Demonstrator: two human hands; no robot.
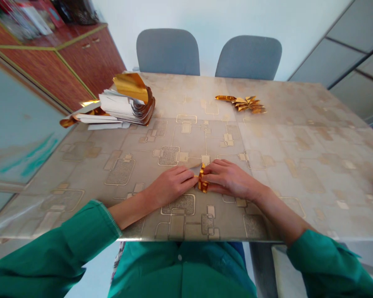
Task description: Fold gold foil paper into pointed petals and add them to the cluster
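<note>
1. Patterned tablecloth [267,145]: seemingly the flat support.
2. Gold-foil paper stack [124,105]: far left, probably leaving elbow room.
3. Folded gold pieces [248,104]: far side, likely set apart.
4. Left hand [169,184]: fingers together at the foil's left edge; grip hidden.
5. Right hand [233,177]: bunched fingers pinching, probably steadying.
6. Gold foil piece [202,185]: between both hands.

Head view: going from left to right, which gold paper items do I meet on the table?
Stack of gold and white paper, small gold piece between left hand and right hand, folded gold pieces.
</note>
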